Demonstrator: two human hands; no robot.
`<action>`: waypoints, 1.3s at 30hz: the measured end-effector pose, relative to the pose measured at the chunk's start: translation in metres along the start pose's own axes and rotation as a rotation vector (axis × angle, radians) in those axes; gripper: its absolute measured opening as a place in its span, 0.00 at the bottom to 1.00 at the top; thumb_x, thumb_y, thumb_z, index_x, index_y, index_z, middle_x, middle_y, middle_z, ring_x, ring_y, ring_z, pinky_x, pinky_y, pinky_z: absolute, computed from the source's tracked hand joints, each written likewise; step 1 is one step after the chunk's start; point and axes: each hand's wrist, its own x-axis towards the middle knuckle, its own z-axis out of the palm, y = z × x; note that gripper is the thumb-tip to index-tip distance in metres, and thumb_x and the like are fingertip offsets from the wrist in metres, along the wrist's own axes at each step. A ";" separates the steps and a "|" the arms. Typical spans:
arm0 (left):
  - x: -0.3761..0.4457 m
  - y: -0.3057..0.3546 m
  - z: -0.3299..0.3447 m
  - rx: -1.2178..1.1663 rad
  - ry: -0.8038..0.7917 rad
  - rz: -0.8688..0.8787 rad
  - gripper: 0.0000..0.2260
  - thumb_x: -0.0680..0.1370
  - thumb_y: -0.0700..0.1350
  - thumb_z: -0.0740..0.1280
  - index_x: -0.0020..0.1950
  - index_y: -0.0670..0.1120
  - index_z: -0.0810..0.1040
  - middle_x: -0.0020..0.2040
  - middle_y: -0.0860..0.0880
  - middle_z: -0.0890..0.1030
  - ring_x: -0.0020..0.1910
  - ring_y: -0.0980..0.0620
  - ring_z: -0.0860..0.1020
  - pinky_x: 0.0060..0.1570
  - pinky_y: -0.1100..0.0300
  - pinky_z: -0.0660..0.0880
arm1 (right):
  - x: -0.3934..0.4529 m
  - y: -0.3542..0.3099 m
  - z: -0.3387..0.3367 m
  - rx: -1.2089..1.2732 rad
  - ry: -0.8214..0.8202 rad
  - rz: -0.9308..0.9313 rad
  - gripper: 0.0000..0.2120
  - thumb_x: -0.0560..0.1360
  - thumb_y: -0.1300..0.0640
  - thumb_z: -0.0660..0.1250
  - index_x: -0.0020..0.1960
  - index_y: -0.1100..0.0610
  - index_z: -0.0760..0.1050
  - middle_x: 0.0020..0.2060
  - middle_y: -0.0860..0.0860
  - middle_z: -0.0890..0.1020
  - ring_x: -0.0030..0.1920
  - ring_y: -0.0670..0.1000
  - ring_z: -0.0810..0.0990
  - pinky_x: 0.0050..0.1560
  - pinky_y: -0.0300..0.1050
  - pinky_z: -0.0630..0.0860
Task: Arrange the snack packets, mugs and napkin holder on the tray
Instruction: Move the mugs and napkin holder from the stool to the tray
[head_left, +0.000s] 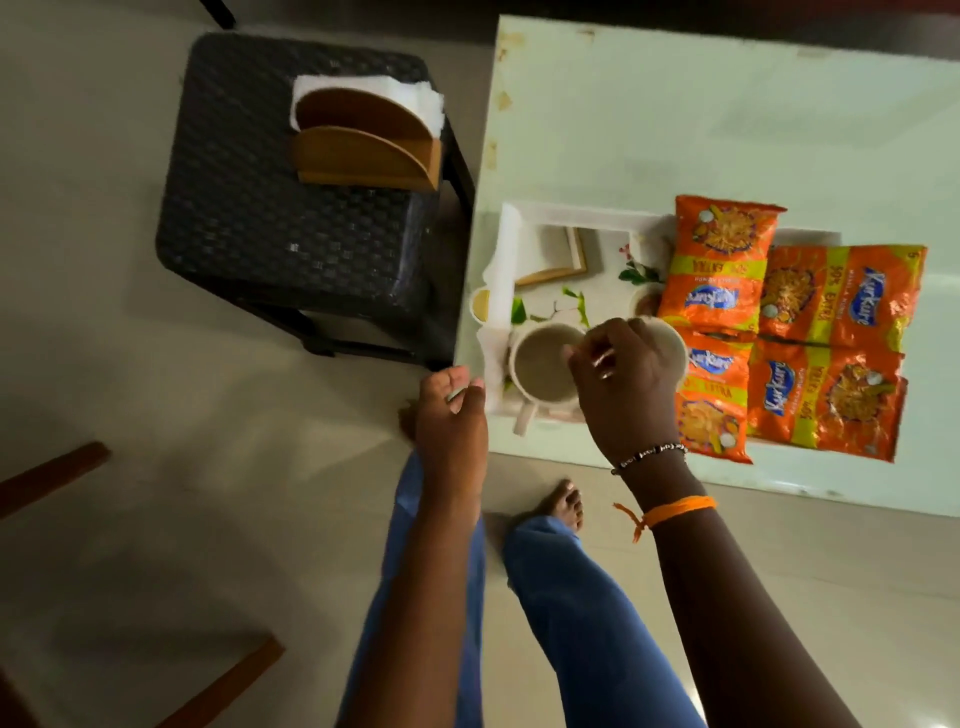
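Four snack packets (789, 327) filled the tray's (511, 249) right half; two mugs (545, 364) blocked its near-left corner; the far-left stayed open.

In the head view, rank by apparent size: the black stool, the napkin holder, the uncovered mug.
1. black stool
2. napkin holder
3. uncovered mug
The stool stands lower, farther from the camera, yet clearly looks largest.

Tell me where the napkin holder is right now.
In the head view, the wooden napkin holder stands upper left on the dark woven stool, left of the white table and off the tray.
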 end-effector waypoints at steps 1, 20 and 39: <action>0.008 0.006 -0.005 -0.019 0.008 -0.007 0.11 0.77 0.38 0.62 0.59 0.41 0.73 0.53 0.48 0.77 0.52 0.53 0.76 0.52 0.65 0.73 | 0.008 -0.013 0.006 0.033 -0.041 -0.044 0.05 0.71 0.63 0.68 0.42 0.65 0.75 0.43 0.62 0.78 0.40 0.60 0.77 0.42 0.57 0.75; 0.170 0.114 -0.081 -0.001 -0.020 0.057 0.17 0.78 0.42 0.62 0.67 0.49 0.67 0.65 0.51 0.72 0.58 0.58 0.71 0.39 0.73 0.69 | 0.150 -0.135 0.106 -0.105 -0.169 -0.279 0.26 0.67 0.62 0.73 0.63 0.57 0.70 0.61 0.58 0.72 0.42 0.49 0.74 0.47 0.48 0.79; 0.128 0.097 -0.036 -0.016 -0.076 0.184 0.11 0.77 0.36 0.61 0.58 0.48 0.72 0.53 0.54 0.76 0.52 0.63 0.76 0.50 0.76 0.72 | 0.115 -0.068 0.038 -0.142 -0.202 -0.281 0.19 0.74 0.64 0.63 0.64 0.64 0.69 0.59 0.65 0.70 0.54 0.62 0.75 0.59 0.56 0.74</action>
